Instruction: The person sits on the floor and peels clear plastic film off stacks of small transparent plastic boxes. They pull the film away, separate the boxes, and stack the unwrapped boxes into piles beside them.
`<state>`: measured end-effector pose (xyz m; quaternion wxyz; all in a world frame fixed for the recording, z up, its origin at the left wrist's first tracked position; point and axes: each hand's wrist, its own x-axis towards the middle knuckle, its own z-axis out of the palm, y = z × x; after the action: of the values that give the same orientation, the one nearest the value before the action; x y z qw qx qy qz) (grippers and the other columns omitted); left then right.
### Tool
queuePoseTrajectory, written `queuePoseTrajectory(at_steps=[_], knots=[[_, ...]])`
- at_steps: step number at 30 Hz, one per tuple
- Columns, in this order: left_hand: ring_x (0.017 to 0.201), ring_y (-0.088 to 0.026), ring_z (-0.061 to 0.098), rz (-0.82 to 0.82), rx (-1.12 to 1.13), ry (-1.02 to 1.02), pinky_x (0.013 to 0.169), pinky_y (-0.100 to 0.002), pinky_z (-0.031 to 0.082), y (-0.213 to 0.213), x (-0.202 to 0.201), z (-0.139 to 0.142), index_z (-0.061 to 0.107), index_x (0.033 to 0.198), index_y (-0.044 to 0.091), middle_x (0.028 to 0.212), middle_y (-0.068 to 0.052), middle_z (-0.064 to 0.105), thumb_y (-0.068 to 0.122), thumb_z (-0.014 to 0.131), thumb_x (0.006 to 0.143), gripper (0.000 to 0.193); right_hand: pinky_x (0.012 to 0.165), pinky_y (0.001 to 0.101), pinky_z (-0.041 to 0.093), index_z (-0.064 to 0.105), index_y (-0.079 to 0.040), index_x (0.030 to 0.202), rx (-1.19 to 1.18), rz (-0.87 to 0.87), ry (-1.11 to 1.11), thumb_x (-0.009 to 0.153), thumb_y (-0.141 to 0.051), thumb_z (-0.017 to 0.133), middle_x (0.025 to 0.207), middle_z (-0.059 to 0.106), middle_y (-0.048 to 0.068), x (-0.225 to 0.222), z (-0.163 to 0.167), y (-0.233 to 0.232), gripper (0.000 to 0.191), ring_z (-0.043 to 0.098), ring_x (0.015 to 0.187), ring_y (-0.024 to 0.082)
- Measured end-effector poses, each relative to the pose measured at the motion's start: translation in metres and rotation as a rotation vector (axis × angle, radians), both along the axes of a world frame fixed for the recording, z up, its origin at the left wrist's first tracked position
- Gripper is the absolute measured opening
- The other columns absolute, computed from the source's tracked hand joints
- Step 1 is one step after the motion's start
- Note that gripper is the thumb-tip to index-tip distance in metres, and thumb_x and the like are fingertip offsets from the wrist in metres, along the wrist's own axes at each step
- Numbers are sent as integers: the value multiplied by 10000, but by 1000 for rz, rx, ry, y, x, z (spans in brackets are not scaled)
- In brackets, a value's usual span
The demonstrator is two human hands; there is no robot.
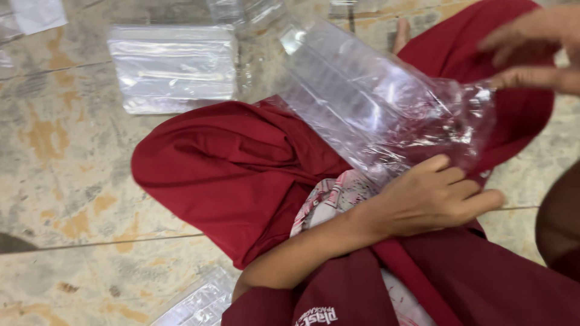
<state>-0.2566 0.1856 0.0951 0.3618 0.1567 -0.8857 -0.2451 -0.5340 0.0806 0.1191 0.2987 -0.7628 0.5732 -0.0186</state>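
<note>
A long clear plastic bag [362, 102] with stacked clear containers inside lies slanted over my lap, which is covered in dark red cloth [235, 169]. My left hand [432, 193] reaches across from the lower left and grips the bag's lower edge near its crumpled end. My right hand [534, 51] is at the upper right, blurred, with its fingers spread. Its lowest fingertip is at the crumpled end of the bag, and I cannot tell whether it pinches the plastic.
A stack of flat clear plastic packs [172, 66] lies on the stained tile floor [66, 181] at the upper left. Another clear pack [199, 305] sits by the bottom edge. A white sheet [36, 15] is in the top left corner. A bare foot [400, 33] shows at the top.
</note>
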Motion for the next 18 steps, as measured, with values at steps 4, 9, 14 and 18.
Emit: queuePoseTrajectory(at_steps=[4,9,14,18], knots=[[852,-129,586,-40,-41,-14,794,-317,397,12,22,-7,620,1050,199,847,26,536,240,598,1021,55,899,401,598,568,1,1432,-16,33,34,877,-123,661,1116,716,182,5,23,-4,576,741,992,295],[938,-173,517,128,167,-286,776,-352,390,7,59,-34,601,1311,228,1104,-33,560,325,601,1068,261,977,469,521,505,2,1488,-150,269,218,615,-507,764,1303,656,201,63,41,4,1044,650,1167,342],[1264,-321,581,619,28,-199,1043,-462,523,1,91,-51,520,1443,157,1353,-136,578,105,636,954,505,992,513,465,571,-34,1478,-308,274,267,721,-518,741,1227,674,160,102,20,24,915,577,1183,350],[1121,-291,670,558,-56,-36,877,-412,566,2,104,-52,662,1290,65,1240,-90,661,28,686,952,340,986,454,479,724,-144,1235,-256,166,383,954,-243,716,1158,699,58,108,22,25,298,619,1089,254]])
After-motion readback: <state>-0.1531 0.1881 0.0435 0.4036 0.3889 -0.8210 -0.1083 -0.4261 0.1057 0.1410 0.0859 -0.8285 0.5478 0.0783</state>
